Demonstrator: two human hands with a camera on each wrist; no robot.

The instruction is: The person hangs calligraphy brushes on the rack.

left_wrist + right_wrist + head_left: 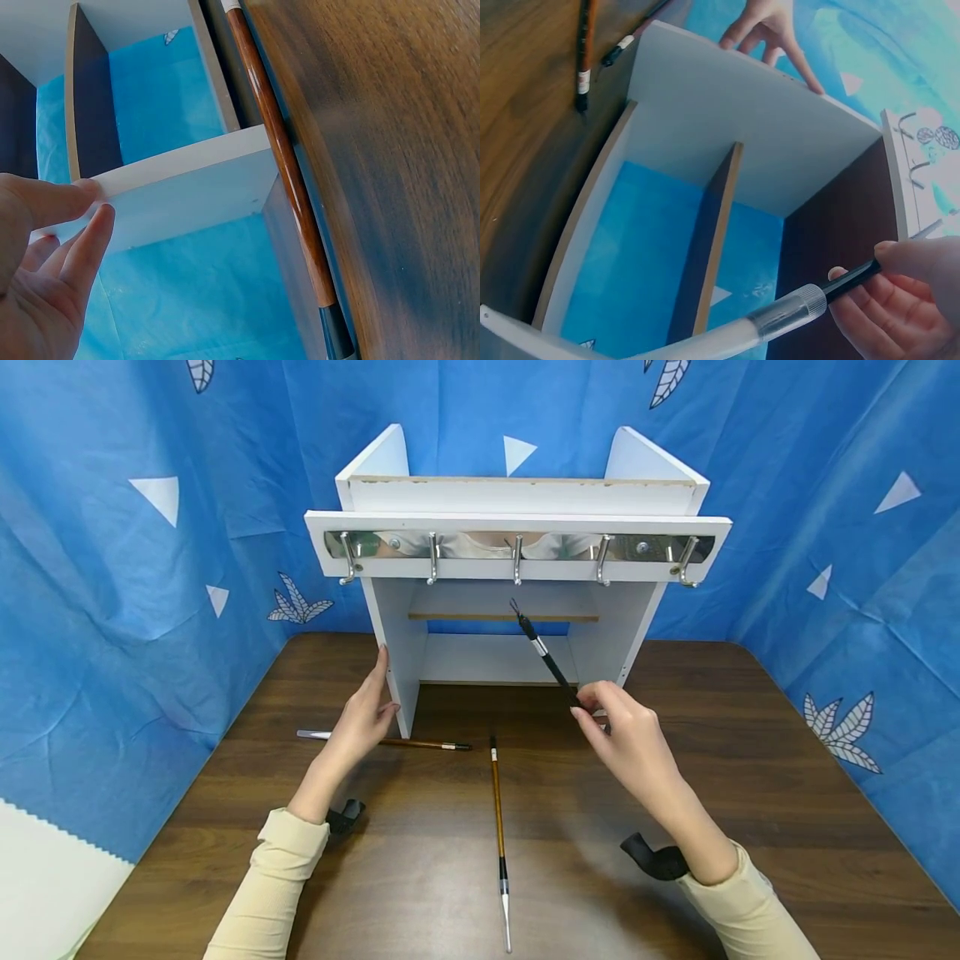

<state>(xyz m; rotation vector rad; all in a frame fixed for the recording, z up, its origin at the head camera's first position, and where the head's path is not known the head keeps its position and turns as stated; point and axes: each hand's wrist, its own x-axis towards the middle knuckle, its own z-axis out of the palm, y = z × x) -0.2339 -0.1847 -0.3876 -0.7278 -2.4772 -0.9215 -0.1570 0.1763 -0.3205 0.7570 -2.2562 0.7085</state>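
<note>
A white shelf unit (405,618) with a strip of metal hooks (517,556) stands on the table. My left hand (360,714) touches the front edge of its left side panel (187,157), fingers fairly straight. In front of the shelf, my right hand (626,731) pinches a black brush (553,667) by its handle. The brush slants up to the left, a thin loop at its upper end. In the right wrist view a clear cap (787,311) covers its lower part. Beneath my left hand lies a brown brush (274,135), along the shelf's foot.
A second brown brush (498,810) lies lengthwise in the middle of the wooden table (750,760), its capped white tip toward me. Blue cloth (247,460) hangs behind and on both sides. Inside the unit are cross shelves (720,232). Black straps (652,857) hang at both wrists.
</note>
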